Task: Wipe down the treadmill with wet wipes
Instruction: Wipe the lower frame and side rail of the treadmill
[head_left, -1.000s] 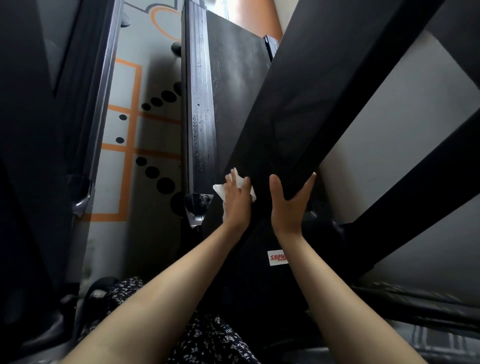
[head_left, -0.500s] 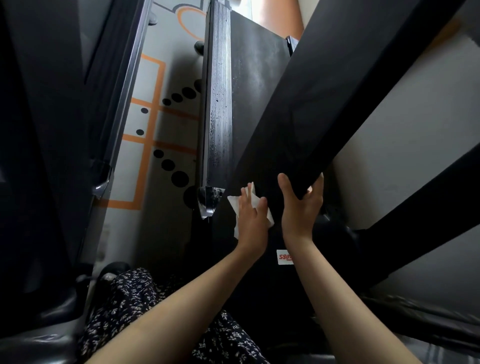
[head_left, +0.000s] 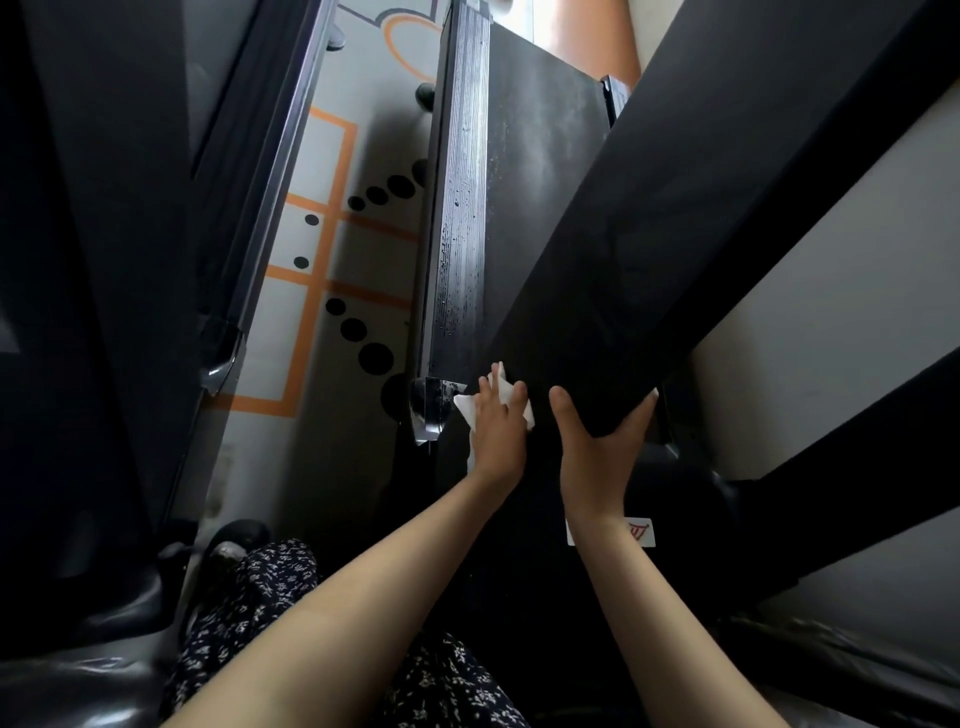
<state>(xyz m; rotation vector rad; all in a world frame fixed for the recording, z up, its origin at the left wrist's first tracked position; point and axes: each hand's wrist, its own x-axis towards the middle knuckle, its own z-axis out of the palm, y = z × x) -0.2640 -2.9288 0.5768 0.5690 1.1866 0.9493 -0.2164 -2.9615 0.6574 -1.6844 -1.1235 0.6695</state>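
The treadmill's black belt (head_left: 540, 182) runs away from me, with a ribbed, wet side rail (head_left: 460, 234) on its left. A thick black upright (head_left: 675, 234) slants across the belt from the upper right down to my hands. My left hand (head_left: 498, 431) presses a white wet wipe (head_left: 464, 407) flat against the foot of this upright, next to the rail's end cap. My right hand (head_left: 595, 457) grips the lower end of the upright, thumb on the left face and fingers curled round the right edge.
A grey floor mat (head_left: 332, 260) with orange lines and black dots lies left of the treadmill. Dark equipment (head_left: 104, 260) stands at the far left. A second black beam (head_left: 857, 457) crosses a pale wall (head_left: 831, 260) on the right. A white sticker (head_left: 641, 534) sits below my right wrist.
The view has shifted, so the treadmill sits further right in frame. Both hands stay at the foot of the upright, the left one still pressing the wipe there.
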